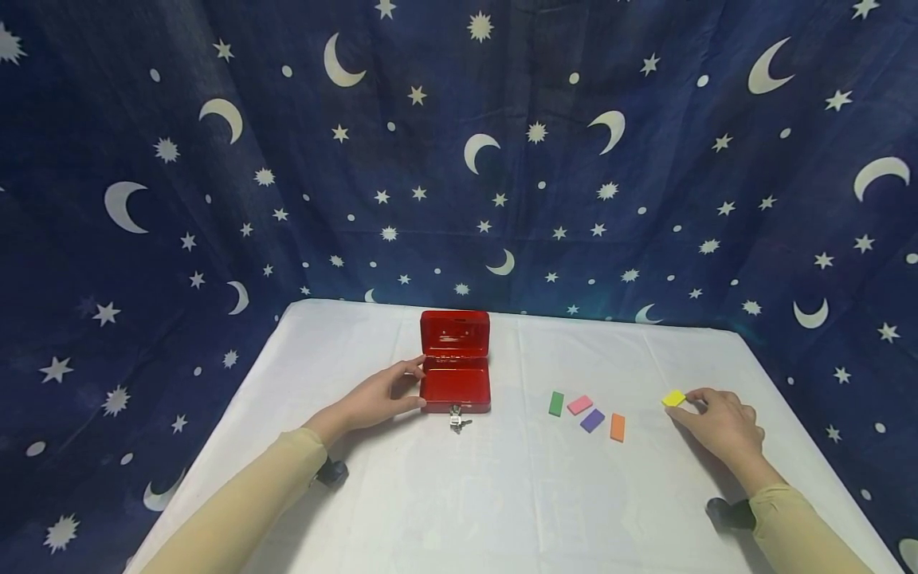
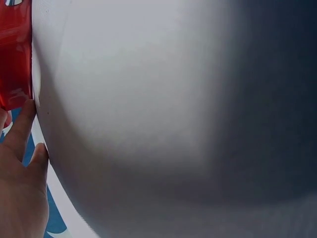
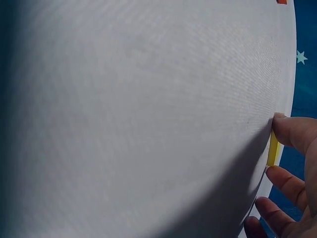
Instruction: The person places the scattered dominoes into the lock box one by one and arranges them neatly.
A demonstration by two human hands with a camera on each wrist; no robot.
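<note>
A red metal cash box (image 1: pixel 455 387) stands on the table with its lid raised and nothing visible inside. A small padlock with keys (image 1: pixel 456 419) hangs at its front. My left hand (image 1: pixel 380 396) touches the box's left side, thumb near the front corner and fingers near the hinge. In the left wrist view, fingertips meet the edge of the red box (image 2: pixel 15 59). Far to the right, my right hand (image 1: pixel 724 426) pinches a yellow block (image 1: pixel 673 399) between thumb and fingers. The right wrist view shows the yellow block (image 3: pixel 273 148) edge-on, close to the cloth.
Between box and right hand lie a green block (image 1: pixel 556 403), a pink block (image 1: pixel 579 405), a purple block (image 1: pixel 592 420) and an orange block (image 1: pixel 617 427). White cloth (image 1: pixel 459 510) covers the table. A dark blue curtain (image 1: pixel 430 159) with moons and stars hangs behind it.
</note>
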